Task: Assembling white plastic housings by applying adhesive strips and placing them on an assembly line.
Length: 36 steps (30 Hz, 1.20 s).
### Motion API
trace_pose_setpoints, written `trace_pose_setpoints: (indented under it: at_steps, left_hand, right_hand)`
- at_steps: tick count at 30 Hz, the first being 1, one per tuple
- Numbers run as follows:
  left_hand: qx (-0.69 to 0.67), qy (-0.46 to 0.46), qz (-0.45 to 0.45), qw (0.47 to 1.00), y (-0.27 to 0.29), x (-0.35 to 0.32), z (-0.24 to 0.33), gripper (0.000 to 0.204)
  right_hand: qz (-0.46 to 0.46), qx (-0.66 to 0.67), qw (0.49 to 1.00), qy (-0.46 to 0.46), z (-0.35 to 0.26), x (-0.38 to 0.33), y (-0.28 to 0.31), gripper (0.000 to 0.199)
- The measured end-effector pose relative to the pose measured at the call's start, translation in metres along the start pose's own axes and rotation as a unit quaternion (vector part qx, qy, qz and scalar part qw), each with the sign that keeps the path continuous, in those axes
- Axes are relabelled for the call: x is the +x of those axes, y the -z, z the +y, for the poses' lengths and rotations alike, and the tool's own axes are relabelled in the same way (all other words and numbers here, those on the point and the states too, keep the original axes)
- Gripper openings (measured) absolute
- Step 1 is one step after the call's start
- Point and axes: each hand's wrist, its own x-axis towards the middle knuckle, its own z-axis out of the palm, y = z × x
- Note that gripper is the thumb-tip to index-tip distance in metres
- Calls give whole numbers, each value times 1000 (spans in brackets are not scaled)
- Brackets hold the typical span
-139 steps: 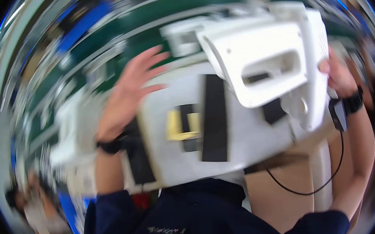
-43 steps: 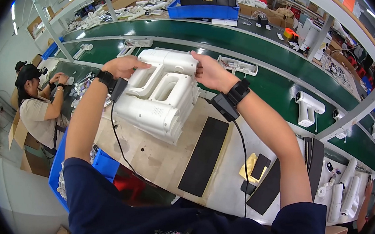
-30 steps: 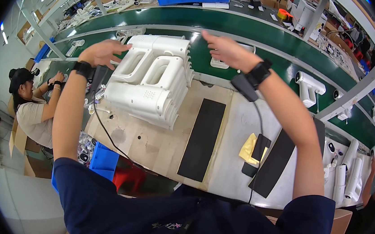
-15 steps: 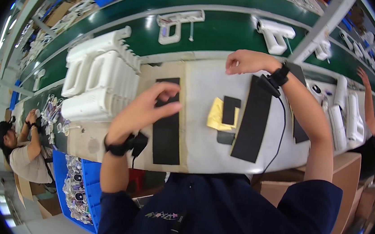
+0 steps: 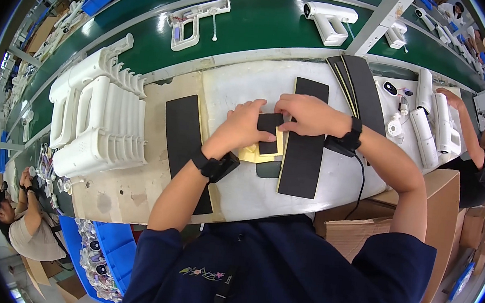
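On the bench (image 5: 232,192), left hand (image 5: 237,129) and right hand (image 5: 311,116) meet at a small black pad (image 5: 267,147)

Half a second ago I had both hands apart in the air, the left over the left long strip (image 5: 183,137); now they come together over the pad. My view has shifted too, so the stack of white shells (image 5: 101,119) sits farther toward its left side.

The pad lies between the two long strips, nearer the right long strip (image 5: 302,164). Its long axis runs away from the body toward the green belt (image 5: 254,27), roughly parallel to the right strip. A yellow sheet (image 5: 250,154) shows around its lower left and along its right edge, and a dark grey piece (image 5: 268,169) sits just beyond its near end.

My left hand pinches the pad, thumb across its face. My right hand bunches thumb and fingers at the far right corner; whether they pinch pad or sheet, I cannot tell.

Fingers hide the pad's left edge and that corner, and I cannot make out whether it is lifted.
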Motion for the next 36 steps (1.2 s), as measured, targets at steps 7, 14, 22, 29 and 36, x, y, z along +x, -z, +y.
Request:
trace_pose_setpoints:
  at_steps: [7,14,22,29,36]
  left_hand:
    - [-386,-58,-61,918,70,1,-1,53]
    - [-601,-155,-16,784,108,38,-40,30]
    - [-735,-73,54,672,80,79,-103,29]
    - [-688,-50,99,717,92,79,-114,29]
    - [-680,-29,125,722,105,75,-109,32]
  right_hand:
    - [77,85,988,103,-25,25,66,34]
    - [53,413,905,87,5,114,108,33]
    - [192,16,979,60,88,283,138,39]
    - [55,-180,966,179,103,375,134,45]
    - [39,-146,956,251,123,403,142,35]
